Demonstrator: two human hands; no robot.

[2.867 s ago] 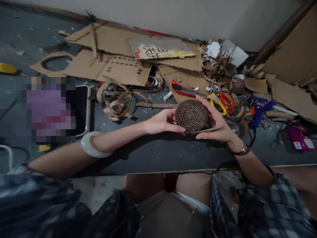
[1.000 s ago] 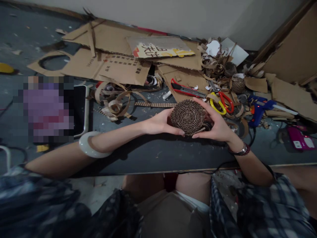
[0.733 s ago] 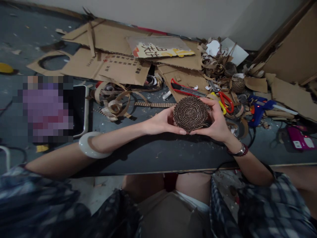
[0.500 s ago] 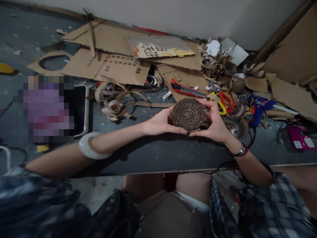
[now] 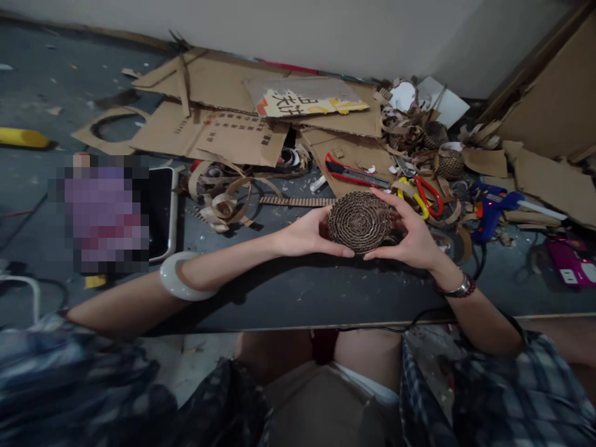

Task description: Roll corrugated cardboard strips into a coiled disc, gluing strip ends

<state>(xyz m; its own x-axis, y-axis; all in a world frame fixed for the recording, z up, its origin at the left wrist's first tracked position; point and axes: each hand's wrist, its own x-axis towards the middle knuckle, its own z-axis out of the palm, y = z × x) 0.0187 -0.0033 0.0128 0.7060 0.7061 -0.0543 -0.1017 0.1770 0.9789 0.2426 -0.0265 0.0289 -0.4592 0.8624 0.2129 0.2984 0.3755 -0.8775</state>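
Note:
A round coil of corrugated cardboard (image 5: 357, 221), wound in a tight spiral, is held between both hands above the dark table. My left hand (image 5: 313, 234) grips its left side, thumb along the lower edge. On the opposite side, my right hand (image 5: 406, 233) curves around the coil with its forefinger near the top and its thumb below. Just behind the coil lies a corrugated cardboard strip (image 5: 298, 201). A red utility knife (image 5: 356, 172) rests on cardboard beyond it, and scissors with red and yellow handles (image 5: 421, 197) lie near my right hand.
A blue glue gun (image 5: 493, 208) and a magenta device (image 5: 572, 261) with a cable are on the right. Cardboard sheets (image 5: 223, 133) and curled strips (image 5: 226, 205) cover the back. At left lie a dark-screened tablet or phone (image 5: 162, 214) and a yellow object (image 5: 23, 137).
The whole view has shifted slightly, so everything appears a little farther right and lower. Both hands keep hold of the coil, with almost the same grip.

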